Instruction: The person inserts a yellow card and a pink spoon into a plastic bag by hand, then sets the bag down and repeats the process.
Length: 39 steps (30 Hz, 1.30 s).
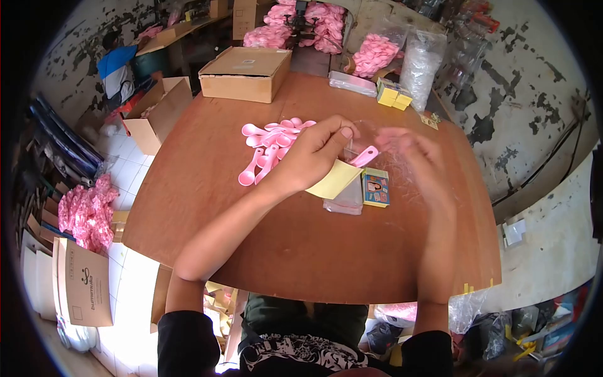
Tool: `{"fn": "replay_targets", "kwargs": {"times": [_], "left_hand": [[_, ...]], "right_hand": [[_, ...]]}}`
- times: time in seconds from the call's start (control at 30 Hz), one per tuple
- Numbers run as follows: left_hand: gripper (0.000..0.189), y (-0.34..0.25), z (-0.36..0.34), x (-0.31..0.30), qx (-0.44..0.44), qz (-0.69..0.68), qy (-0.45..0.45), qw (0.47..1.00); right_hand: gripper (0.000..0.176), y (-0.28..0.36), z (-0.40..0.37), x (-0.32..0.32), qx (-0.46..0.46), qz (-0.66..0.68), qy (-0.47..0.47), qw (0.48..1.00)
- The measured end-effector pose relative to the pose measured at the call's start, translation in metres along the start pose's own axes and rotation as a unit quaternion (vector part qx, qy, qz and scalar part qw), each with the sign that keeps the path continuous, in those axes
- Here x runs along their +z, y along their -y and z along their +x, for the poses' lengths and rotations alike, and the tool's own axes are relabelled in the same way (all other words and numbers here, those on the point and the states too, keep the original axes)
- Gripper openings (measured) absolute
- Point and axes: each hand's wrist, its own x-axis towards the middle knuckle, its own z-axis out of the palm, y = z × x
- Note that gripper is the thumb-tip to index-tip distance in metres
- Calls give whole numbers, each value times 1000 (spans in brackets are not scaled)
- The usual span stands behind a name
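My left hand [321, 147] is closed in a pinch at the edge of a thin clear plastic bag [350, 149]. A yellow card [336, 180] sticks out below its fingers. Just right of the card, the handle of a pink measuring spoon [364, 156] with a hole in its end shows; its bowl is hidden. My right hand [414, 154] is raised to the right of the bag, its fingers smeared by motion. Under the hands lie a stack of cards with a blue picture [376, 186] and a pile of clear bags [345, 205]. Pink spoons [269, 154] are heaped left of my left hand.
A closed cardboard box [245, 72] stands at the table's back left. Along the back right are yellow card stacks [394, 94], a flat clear packet [352, 83] and a tall bag [422, 66]. An open carton [160, 116] and a person [119, 69] are beyond the left edge.
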Motion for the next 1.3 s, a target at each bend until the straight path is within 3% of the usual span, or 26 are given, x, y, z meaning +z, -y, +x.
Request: {"fn": "replay_targets", "kwargs": {"times": [0.07,0.1,0.13,0.17,0.2,0.23,0.3,0.33,0.4,0.47,0.53,0.63,0.67,0.7,0.73,0.77,0.8,0.87,0.9,0.97,1.03,1.1,1.23,1.3], "left_hand": [[22,2,2,-5,-12,-57,-34,998],[22,3,4,-9,-15,-57,-33,998],[22,1,5,-14,-33,-66,-36,997],[23,-2,5,-15,-52,-77,-38,995],[22,-10,4,-13,-62,-150,-47,986],[22,-8,4,-13,-60,-152,-45,986],[22,-4,6,-15,-6,1,-54,999],[21,-2,6,-13,-18,-28,-46,998],[20,-4,5,-8,-69,-72,-28,995],[20,0,7,-4,-115,-109,-2,987],[20,15,4,4,-119,-187,-3,975],[25,22,6,2,-56,-138,12,989],[25,11,4,0,-57,-138,13,989],[33,-8,0,-3,-78,-113,2,990],[45,-19,-3,-5,-101,-89,-9,991],[45,-17,-4,-5,-103,-90,-10,991],[57,-12,-3,-7,-83,-63,12,994],[77,0,3,-8,-22,15,68,997],[77,3,3,-9,-20,16,65,998],[71,4,-1,-4,-35,79,166,982],[64,13,-2,2,-52,70,164,983],[59,15,-1,4,-90,15,126,988],[55,10,3,0,-87,-27,73,993],[55,0,3,3,-106,-55,62,991]], "right_hand": [[54,-10,7,-36,-32,16,10,999],[50,-32,10,-56,-59,209,64,974],[46,-56,11,-73,-83,393,112,909],[43,-92,11,-87,64,5,-29,997],[39,-121,8,-94,201,-387,-159,886],[39,-135,2,-97,201,-389,-161,884],[38,-136,-5,-92,154,-514,-324,779],[38,-135,0,-94,145,-520,-318,780],[34,-90,1,-52,75,-323,-298,895],[29,-63,8,-16,-10,-85,-185,979],[23,-27,11,15,-41,13,-88,995],[18,-14,19,31,4,-70,-94,993],[12,-9,21,37,-91,-122,-183,971],[12,-10,25,35,-91,-121,-183,971],[11,-11,29,31,-171,-197,-170,950],[10,-12,31,29,-250,-270,-154,917],[10,-12,29,29,-250,-270,-154,917],[9,-14,20,30,-151,-190,-110,964],[8,-14,19,31,-101,-151,-85,980],[10,-15,16,30,-98,-145,-86,981],[12,-14,12,32,-95,-140,-96,981],[19,-10,10,38,-21,32,-135,990],[22,-14,6,30,-14,54,-140,989],[18,-20,4,25,36,74,-74,994]]}}
